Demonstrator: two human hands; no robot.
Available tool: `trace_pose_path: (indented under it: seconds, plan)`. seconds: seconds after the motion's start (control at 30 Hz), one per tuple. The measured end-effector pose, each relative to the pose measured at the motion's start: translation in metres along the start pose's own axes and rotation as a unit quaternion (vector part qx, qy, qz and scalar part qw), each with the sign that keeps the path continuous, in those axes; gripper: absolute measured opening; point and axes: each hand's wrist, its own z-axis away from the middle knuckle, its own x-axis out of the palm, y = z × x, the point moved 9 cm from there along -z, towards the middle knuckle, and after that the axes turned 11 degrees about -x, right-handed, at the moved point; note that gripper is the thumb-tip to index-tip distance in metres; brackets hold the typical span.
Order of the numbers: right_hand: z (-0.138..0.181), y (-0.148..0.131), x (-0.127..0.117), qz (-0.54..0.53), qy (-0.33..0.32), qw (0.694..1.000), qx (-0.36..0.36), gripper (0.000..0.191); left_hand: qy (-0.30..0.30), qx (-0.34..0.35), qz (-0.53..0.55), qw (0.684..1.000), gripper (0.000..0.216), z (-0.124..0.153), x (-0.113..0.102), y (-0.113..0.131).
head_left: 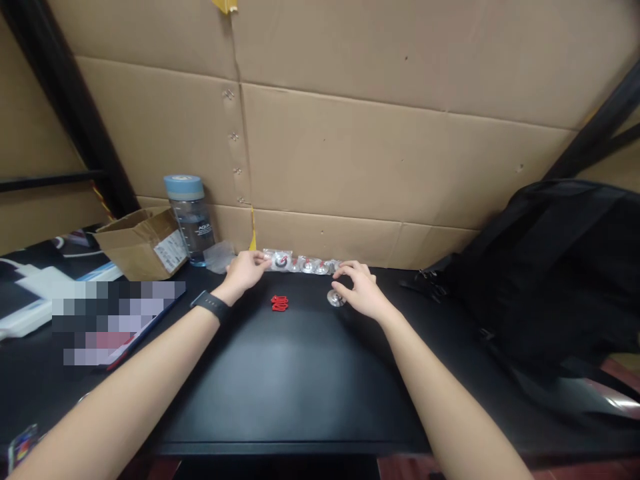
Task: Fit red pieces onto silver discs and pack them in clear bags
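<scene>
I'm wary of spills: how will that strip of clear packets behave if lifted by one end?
Probably floppy: the strip looks like thin clear film in linked packets, so it should sag. Likely light, since the parts inside look small. The glossy film may slip under the left hand.

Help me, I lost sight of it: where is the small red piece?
In the head view, the small red piece lies on the black desk, nearer the left hand than the right hand, just in front of the strip of clear packets.

Left hand (245, 272) touching packet strip (303, 263), right hand (361, 290) beside silver disc (335, 298)
</scene>
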Motion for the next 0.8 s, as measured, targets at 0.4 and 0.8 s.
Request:
trace_pose_path:
  seconds: [0.4, 0.8]
  plan:
    - [0.010, 0.013, 0.023, -0.012, -0.128, 0.991, -0.024, 0.055, 0.116, 0.074, -0.168, 0.976, 0.034, -0.002, -0.016, 0.025]
    - [0.008, 0.016, 0.033, -0.074, -0.114, 0.990, -0.035, 0.039, -0.175, 0.304, -0.073, 0.934, 0.025, 0.076, 0.004, 0.036]
